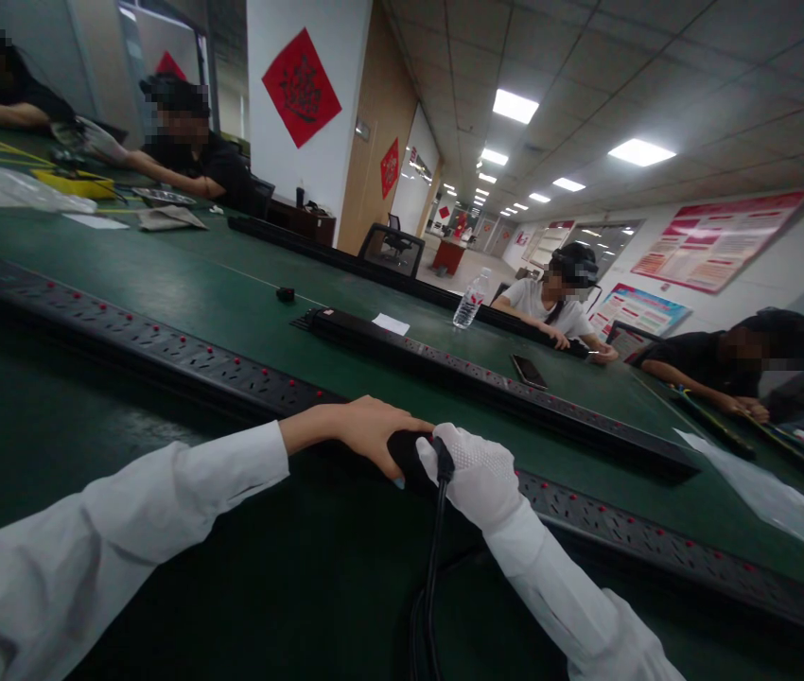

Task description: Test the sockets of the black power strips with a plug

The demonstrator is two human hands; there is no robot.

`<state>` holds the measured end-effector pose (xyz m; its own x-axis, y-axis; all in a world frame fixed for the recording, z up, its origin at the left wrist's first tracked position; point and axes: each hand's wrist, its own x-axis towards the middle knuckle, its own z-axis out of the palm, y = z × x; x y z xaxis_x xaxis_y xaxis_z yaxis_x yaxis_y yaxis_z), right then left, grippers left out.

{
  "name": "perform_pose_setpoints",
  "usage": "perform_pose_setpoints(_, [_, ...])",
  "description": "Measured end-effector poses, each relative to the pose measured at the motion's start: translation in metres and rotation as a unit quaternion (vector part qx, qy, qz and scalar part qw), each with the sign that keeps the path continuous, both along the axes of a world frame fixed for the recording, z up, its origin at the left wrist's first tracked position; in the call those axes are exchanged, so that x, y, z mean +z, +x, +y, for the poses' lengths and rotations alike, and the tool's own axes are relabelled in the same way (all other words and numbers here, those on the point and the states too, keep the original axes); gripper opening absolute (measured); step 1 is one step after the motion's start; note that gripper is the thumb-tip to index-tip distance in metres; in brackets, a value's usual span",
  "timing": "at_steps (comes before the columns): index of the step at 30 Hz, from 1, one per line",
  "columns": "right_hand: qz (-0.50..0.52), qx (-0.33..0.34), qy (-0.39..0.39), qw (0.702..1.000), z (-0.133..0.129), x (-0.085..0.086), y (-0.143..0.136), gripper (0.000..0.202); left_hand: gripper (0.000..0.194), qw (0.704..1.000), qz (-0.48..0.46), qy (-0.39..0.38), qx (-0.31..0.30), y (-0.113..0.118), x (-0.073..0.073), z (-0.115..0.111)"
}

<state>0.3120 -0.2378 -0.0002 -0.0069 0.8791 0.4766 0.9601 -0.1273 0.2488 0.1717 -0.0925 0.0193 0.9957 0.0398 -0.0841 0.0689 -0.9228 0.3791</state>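
A long black power strip [629, 523] with rows of sockets and small red dots lies slanting across the green table in front of me. My left hand [366, 427], bare, grips across the strip near its middle, thumb on the near side. Beside it, my right hand [477, 473] wears a white dotted glove. Its fingers are closed around a black plug [445, 463], held against the strip's top. From the plug a black cable [431, 577] hangs toward me. Whether the plug's pins sit in a socket is hidden by the glove.
Farther back lies a second power strip [487, 378], with a white paper [392, 324], a phone [530, 371] and a water bottle [471, 301] near it. A small black block [286, 294] rests at left. Several people work around the table; a plastic sheet [763, 487] lies at right.
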Motion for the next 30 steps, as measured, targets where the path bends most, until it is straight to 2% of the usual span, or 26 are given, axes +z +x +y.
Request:
perform_pose_setpoints(11, [0.001, 0.017, 0.008, 1.000, 0.0000, 0.0025, 0.0000, 0.034, 0.082, 1.000, -0.005, 0.015, -0.004, 0.0001, 0.0005, -0.0006])
perform_pose_setpoints(17, [0.001, 0.003, -0.004, 1.000, -0.0005, 0.0016, -0.0008, 0.035, 0.081, 1.000, -0.004, 0.013, -0.005, 0.0002, -0.0009, 0.0009])
perform_pose_setpoints(24, [0.002, 0.004, 0.001, 1.000, -0.0008, 0.0029, -0.0026, 0.036, 0.098, 0.999, -0.002, 0.005, 0.032, 0.0020, -0.0076, 0.0033])
perform_pose_setpoints(30, [-0.012, 0.003, 0.005, 1.000, -0.0005, 0.0020, -0.0021, 0.039, 0.083, 0.999, -0.001, -0.013, 0.048, 0.0016, -0.0074, 0.0037])
